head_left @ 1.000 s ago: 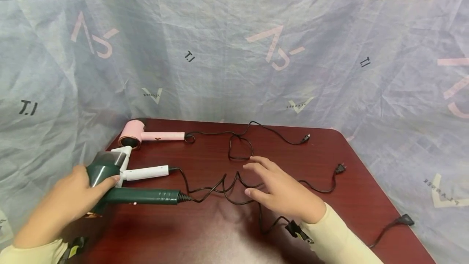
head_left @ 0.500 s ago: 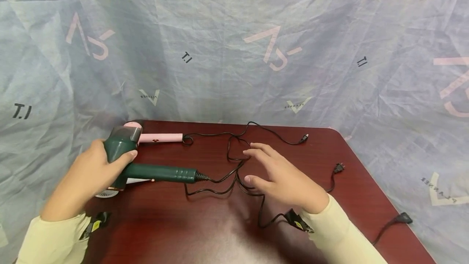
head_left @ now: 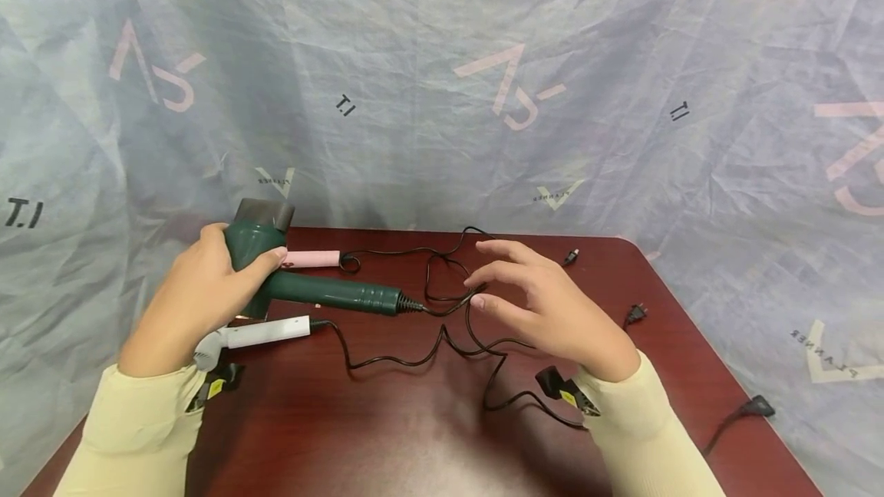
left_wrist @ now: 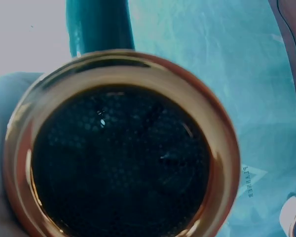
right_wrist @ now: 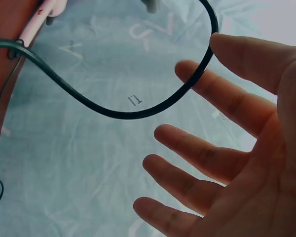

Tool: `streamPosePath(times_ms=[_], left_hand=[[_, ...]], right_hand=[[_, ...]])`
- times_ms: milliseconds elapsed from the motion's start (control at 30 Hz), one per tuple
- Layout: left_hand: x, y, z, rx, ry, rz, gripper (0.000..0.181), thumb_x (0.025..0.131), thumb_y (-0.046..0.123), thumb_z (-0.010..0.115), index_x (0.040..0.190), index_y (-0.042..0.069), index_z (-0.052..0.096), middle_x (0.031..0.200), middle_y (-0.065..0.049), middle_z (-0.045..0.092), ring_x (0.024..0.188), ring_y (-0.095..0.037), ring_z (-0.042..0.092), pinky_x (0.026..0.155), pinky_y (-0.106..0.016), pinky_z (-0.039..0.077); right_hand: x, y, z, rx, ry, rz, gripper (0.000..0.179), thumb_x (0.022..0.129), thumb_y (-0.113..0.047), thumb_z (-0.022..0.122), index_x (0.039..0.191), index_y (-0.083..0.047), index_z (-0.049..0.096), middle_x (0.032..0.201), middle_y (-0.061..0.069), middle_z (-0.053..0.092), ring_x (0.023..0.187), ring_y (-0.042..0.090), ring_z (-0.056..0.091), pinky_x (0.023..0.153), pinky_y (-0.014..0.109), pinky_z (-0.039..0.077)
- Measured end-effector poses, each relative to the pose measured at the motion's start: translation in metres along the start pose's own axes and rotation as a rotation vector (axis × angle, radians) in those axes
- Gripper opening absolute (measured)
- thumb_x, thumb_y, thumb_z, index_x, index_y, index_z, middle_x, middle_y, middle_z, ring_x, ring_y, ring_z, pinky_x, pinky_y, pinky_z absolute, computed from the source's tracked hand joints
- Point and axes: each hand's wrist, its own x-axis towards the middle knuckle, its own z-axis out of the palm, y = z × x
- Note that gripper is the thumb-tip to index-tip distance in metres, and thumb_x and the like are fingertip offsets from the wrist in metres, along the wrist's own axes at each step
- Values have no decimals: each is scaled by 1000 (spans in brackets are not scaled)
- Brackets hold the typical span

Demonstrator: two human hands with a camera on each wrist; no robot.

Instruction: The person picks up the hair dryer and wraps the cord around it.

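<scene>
My left hand (head_left: 189,290) grips the head of a dark green hair dryer (head_left: 338,297), thumb along its near side, and holds it raised over the left of the table. Its handle points right. In the left wrist view, the dryer's gold-rimmed round end (left_wrist: 222,143) fills much of the picture, with a dark mesh inside. My right hand (head_left: 552,305) hovers at centre right with fingers spread. A black cord (right_wrist: 128,115) loops past its thumb tip and overlaps the index finger in the right wrist view.
A white hair dryer (head_left: 269,332) lies below the green one. Behind it, a pink hair dryer (head_left: 314,259) is mostly hidden. Black cords (head_left: 400,361) wind over the dark red table (head_left: 331,436) toward several plugs (head_left: 760,407) at right. Grey printed cloth (head_left: 414,98) hangs behind.
My left hand has carried the green hair dryer up and to the right, from beside the white one to in front of the pink one. My right hand has risen slightly.
</scene>
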Motion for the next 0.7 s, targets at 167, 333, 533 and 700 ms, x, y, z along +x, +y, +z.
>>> streamPosePath(times_ms=[167,333,533,700], left_hand=[[4,6,1,1,-3,-12,104,93,73,52,151,-9,28,114,-25,59,92,-38,62,63,-34,46],[9,10,-1,-59,26,-18,105,93,72,54,153,-9,25,112,-25,59,94,-39,64,67,-37,48],[14,19,-4,-138,33,-24,106,92,74,55,159,-2,21,116,-23,60,98,-38,63,74,-39,48],[16,27,3,-245,75,-34,102,88,72,63,161,11,26,124,-19,60,99,-35,64,70,-36,51]], right_hand=[[1,5,-4,-11,23,-8,9,100,-34,69,107,-35,74,150,-8,52,140,14,52,106,42,50],[7,13,-8,-28,29,-8,5,103,-34,65,103,-32,70,146,-7,55,134,11,57,101,40,52],[10,20,-7,43,45,46,9,108,-35,55,110,-30,62,133,-14,62,121,7,62,97,36,53],[8,24,-4,113,110,90,10,107,-36,55,115,-32,60,107,-11,68,91,7,65,80,30,54]])
